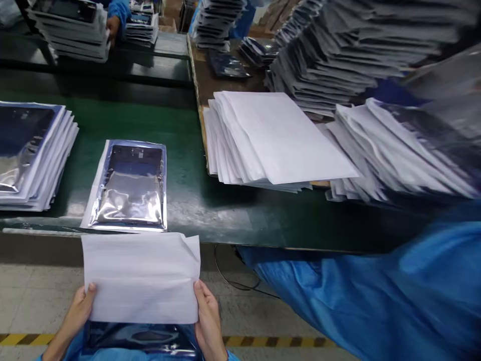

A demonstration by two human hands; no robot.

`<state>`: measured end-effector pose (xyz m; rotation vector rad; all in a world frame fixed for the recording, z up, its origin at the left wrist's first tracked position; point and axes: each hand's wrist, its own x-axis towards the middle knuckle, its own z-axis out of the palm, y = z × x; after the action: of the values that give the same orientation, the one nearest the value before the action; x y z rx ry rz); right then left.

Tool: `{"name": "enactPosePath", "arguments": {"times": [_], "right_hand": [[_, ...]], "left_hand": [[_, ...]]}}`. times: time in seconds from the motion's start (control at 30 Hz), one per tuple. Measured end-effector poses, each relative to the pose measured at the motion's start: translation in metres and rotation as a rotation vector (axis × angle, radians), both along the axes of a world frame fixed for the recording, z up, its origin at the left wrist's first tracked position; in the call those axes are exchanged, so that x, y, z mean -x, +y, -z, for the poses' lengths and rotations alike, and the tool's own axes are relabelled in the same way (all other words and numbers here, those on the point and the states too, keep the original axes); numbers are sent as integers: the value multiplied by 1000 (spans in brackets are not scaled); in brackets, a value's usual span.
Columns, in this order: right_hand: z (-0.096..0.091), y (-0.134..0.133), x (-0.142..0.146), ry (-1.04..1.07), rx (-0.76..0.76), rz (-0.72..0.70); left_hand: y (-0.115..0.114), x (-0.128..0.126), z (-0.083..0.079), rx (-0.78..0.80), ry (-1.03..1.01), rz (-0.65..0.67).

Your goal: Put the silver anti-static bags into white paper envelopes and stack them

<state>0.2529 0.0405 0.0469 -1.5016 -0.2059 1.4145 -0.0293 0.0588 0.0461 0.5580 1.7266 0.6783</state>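
A white foam sheet [141,281] is held by its two sides just in front of the table's edge. My left hand [78,307] grips its left side, thumb on top. On the right side, my right hand [208,316] has its thumb pressed on the sheet and its fingers behind. Below the sheet's lower edge shows a dark glossy packet [139,337], close to my body; whether my hands also hold it is hidden. A flat dark panel in a shiny clear bag [131,185] lies on white foam on the green table [188,210], just beyond the sheet.
A stack of bagged panels [33,155] stands at the left. White foam sheets [278,140] lie right of centre, beside more stacked packets [398,150]. A tall packet stack [361,55] rises behind. A blue-sleeved person [376,286] is at the right; another person's hand [112,27] touches a far stack.
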Motion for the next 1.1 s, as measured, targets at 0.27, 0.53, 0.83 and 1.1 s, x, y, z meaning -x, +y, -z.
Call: {"name": "enactPosePath", "arguments": {"times": [0.27,0.53,0.83,1.1], "right_hand": [[25,-42,-15,-164,177,-11],[39,-95,-26,-48,162,-163],[-3,-59,-27,123,-45,-380],[26,-39,-7,-146,67,-320]], "left_hand": [[-24,-7,-6,128,15,149],[-67,-4,-11,296,126,108],[-52,9,-31,100,-217,100],[-47,5,1,71,-74,123]]}}
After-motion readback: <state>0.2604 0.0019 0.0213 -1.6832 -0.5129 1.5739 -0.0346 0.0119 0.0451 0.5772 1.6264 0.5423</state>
